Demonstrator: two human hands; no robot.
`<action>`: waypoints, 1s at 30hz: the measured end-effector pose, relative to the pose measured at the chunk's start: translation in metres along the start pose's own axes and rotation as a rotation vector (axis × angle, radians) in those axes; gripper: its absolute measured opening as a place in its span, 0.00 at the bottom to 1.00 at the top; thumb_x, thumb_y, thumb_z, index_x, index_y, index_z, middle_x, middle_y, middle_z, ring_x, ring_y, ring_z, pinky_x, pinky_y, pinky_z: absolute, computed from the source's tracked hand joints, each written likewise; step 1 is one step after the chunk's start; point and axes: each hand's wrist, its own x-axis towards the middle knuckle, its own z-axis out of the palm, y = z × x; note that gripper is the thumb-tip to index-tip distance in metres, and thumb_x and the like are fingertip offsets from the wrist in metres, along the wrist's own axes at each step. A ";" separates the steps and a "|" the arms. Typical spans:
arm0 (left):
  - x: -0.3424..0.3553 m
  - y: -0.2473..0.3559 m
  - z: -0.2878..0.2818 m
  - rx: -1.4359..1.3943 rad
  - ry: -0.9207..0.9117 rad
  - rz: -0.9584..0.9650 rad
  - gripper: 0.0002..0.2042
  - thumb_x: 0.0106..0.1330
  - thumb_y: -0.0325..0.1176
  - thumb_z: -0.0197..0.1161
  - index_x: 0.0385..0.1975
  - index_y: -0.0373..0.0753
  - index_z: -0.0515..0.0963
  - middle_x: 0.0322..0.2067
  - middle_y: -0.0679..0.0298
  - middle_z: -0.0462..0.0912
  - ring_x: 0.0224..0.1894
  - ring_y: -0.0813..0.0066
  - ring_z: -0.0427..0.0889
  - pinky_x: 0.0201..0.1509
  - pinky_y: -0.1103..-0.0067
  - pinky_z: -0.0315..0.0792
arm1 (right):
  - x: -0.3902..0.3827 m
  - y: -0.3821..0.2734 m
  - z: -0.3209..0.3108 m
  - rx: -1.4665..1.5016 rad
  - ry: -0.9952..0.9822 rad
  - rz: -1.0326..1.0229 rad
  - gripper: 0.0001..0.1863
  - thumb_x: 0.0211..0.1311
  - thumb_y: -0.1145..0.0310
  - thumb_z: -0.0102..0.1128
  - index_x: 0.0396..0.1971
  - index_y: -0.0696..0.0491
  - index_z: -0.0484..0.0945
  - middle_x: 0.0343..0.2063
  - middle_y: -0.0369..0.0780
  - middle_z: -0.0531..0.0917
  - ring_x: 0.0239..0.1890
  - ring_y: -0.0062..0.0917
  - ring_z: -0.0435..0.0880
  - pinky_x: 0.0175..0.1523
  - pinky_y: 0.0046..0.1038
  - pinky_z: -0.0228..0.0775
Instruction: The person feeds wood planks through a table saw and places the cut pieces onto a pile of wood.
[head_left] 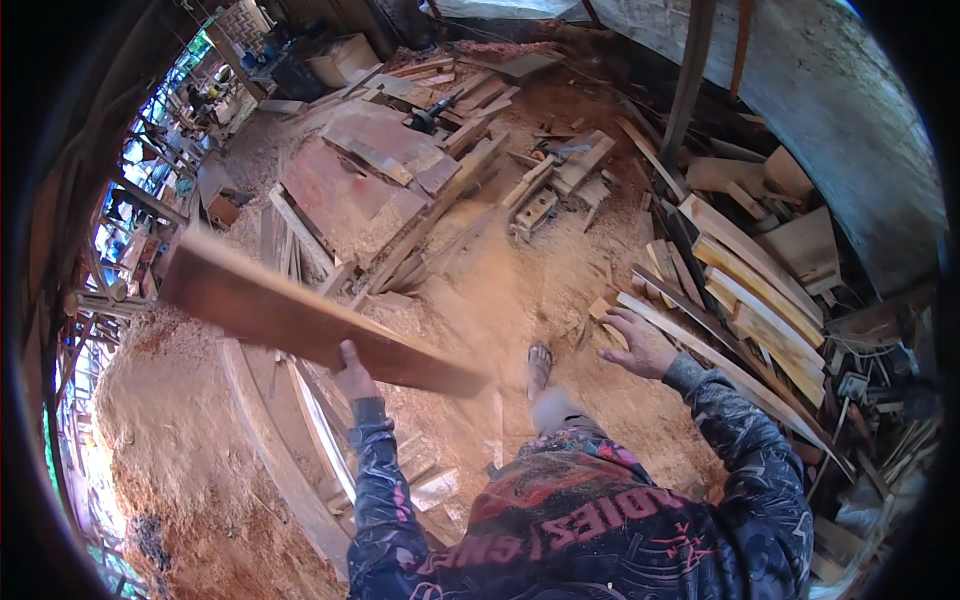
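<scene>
My left hand [354, 374] grips a long reddish-brown wooden board [300, 322] near its middle, thumb over the upper edge. The board is held up off the floor, slanting from the upper left down toward the centre, and its far left end is blurred. My right hand [640, 345] is off to the right with fingers spread and nothing in it. Beside that hand lie long pale planks [700, 356] on the floor. Below and between my arms, one sandalled foot [539, 362] stands on the sawdust.
Stacked planks [760, 290] lean at the right, next to a wooden post [690, 80]. Ahead are a wide reddish panel [350, 190], a dark power tool [430, 115] and a small wooden block assembly [535, 210]. A curved timber [265, 440] lies at the left on heaped sawdust [190, 450].
</scene>
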 end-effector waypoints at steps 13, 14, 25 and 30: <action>0.099 -0.090 0.225 1.323 -1.398 0.390 0.33 0.42 0.59 0.76 0.38 0.36 0.77 0.37 0.51 0.81 0.43 0.51 0.80 0.48 0.62 0.74 | 0.191 0.135 0.032 1.619 -0.111 0.904 0.49 0.56 0.22 0.40 0.63 0.49 0.68 0.54 0.45 0.75 0.50 0.47 0.79 0.44 0.43 0.80; 0.105 -0.104 0.233 1.325 -1.389 0.376 0.33 0.42 0.59 0.76 0.38 0.36 0.77 0.37 0.51 0.81 0.43 0.51 0.80 0.48 0.62 0.74 | 0.192 0.141 0.043 1.626 -0.141 0.924 0.46 0.55 0.22 0.43 0.60 0.46 0.72 0.48 0.45 0.79 0.45 0.44 0.82 0.39 0.41 0.81; 0.239 -0.225 0.338 0.988 -1.815 1.167 0.26 0.46 0.47 0.74 0.42 0.43 0.73 0.41 0.63 0.77 0.48 0.64 0.76 0.54 0.67 0.66 | 0.231 0.147 0.145 1.816 -0.042 1.319 0.18 0.64 0.50 0.53 0.43 0.49 0.79 0.32 0.39 0.83 0.31 0.33 0.81 0.34 0.34 0.77; 0.260 -0.238 0.326 1.004 -1.306 1.129 0.28 0.49 0.38 0.70 0.52 0.40 0.73 0.45 0.58 0.77 0.53 0.58 0.74 0.61 0.65 0.62 | 0.269 0.129 0.181 1.874 0.307 1.477 0.18 0.62 0.54 0.55 0.44 0.51 0.78 0.37 0.41 0.83 0.37 0.36 0.81 0.41 0.36 0.76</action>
